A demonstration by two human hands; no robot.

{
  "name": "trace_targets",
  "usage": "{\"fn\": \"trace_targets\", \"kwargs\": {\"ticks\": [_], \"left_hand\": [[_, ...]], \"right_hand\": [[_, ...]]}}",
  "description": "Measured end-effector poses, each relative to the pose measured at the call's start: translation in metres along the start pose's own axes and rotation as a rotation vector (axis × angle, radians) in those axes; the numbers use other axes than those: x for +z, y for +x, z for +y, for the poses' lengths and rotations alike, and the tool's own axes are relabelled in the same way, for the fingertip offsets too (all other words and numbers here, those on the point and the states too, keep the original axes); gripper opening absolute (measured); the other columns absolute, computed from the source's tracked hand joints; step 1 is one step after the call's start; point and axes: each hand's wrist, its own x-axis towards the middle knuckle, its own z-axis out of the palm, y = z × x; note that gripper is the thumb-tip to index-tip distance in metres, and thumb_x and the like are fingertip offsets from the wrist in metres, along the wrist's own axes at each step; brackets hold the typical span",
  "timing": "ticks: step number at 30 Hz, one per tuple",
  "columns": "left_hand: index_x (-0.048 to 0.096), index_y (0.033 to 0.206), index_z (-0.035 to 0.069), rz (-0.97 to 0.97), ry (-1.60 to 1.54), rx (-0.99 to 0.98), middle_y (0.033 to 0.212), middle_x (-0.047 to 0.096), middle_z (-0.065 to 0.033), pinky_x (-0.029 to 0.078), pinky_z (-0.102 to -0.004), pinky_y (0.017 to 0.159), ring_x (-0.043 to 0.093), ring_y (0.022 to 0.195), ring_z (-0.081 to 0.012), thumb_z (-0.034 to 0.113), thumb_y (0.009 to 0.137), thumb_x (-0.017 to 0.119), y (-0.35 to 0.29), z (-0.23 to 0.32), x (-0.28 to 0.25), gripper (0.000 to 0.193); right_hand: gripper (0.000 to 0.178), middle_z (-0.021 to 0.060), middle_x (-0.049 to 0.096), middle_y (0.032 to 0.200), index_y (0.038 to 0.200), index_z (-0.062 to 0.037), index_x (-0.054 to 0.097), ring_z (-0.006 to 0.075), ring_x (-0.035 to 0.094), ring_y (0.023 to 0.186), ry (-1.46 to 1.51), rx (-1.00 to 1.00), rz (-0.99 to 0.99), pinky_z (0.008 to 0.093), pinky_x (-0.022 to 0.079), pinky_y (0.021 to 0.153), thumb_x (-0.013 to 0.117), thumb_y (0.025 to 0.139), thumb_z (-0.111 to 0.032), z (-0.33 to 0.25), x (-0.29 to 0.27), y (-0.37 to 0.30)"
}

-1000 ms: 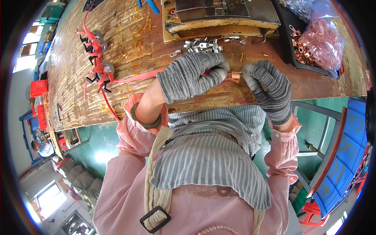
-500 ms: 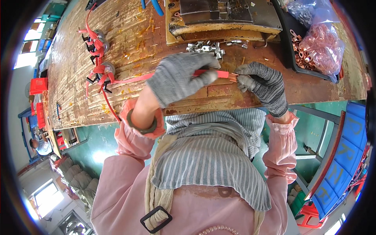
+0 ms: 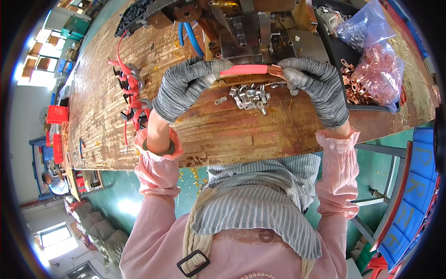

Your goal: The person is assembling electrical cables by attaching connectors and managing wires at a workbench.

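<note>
A red cable point(image 3: 244, 69) stretches level between my two grey-gloved hands, at the front edge of a dark metal press point(image 3: 248, 35). My left hand point(image 3: 186, 88) grips its red sleeve between thumb and fingers. At the bare copper end point(image 3: 275, 70), my right hand point(image 3: 320, 88) pinches the strands with thumb and fingertips, which partly cover them. Just below the cable, a pile of silver cable lugs point(image 3: 251, 96) lies on the wooden bench point(image 3: 223, 139).
A black tray point(image 3: 367, 106) at the right holds copper lugs point(image 3: 355, 88) and clear bags of lugs point(image 3: 381, 69). Tied red cables point(image 3: 132, 83) lie on the left. Blue hoses point(image 3: 193, 39) run beside the press. A blue panel point(image 3: 409, 200) stands at the lower right; a person point(image 3: 55, 183) is far left.
Both hands have carried the cable forward to the press, my left hand also shifting left along it. The view has tilted up, showing more of the press.
</note>
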Motion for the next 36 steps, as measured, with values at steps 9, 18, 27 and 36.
{"fn": "trace_targets", "kwargs": {"ticks": [9, 18, 27, 36], "left_hand": [[0.061, 0.108, 0.005, 0.08, -0.032, -0.085, 0.099, 0.064, -0.0079, 0.046, -0.026, 0.08, 0.06, 0.09, -0.0156, 0.011, 0.087, 0.054, 0.009, -0.007, -0.001, 0.023], [0.062, 0.107, 0.006, 0.08, 0.019, -0.103, 0.101, 0.064, -0.0076, 0.044, -0.0263, 0.083, 0.059, 0.094, -0.0151, 0.011, 0.087, 0.055, 0.013, -0.011, -0.007, 0.022], [0.062, 0.105, 0.006, 0.088, 0.111, -0.038, 0.097, 0.065, -0.0091, 0.047, -0.0265, 0.077, 0.062, 0.087, -0.0175, 0.008, 0.085, 0.056, 0.02, -0.019, -0.014, 0.021], [0.062, 0.105, 0.006, 0.079, 0.132, -0.046, 0.096, 0.065, -0.0084, 0.047, -0.0267, 0.076, 0.062, 0.086, -0.0171, 0.009, 0.085, 0.056, 0.021, -0.019, -0.014, 0.021]], "right_hand": [[0.02, 0.0058, 0.062, 0.08, 0.103, -0.0011, 0.059, 0.0095, 0.059, 0.066, 0.06, -0.038, 0.014, 0.022, 0.05, 0.062, 0.056, 0.087, -0.012, -0.002, -0.014, 0.024], [0.018, 0.0048, 0.059, 0.077, 0.102, 0.0016, 0.058, 0.0083, 0.056, 0.066, 0.086, -0.093, 0.034, 0.0207, 0.048, 0.058, 0.053, 0.087, -0.007, -0.002, -0.011, 0.039], [0.014, 0.0054, 0.061, 0.077, 0.098, 0.0008, 0.06, 0.0085, 0.059, 0.064, 0.15, -0.052, 0.068, 0.02, 0.052, 0.057, 0.055, 0.085, -0.005, -0.003, -0.008, 0.051], [0.015, 0.0054, 0.062, 0.074, 0.096, 0.0023, 0.06, 0.0084, 0.059, 0.059, 0.06, -0.069, 0.146, 0.0203, 0.051, 0.053, 0.058, 0.084, -0.006, 0.001, -0.006, 0.057]]}}
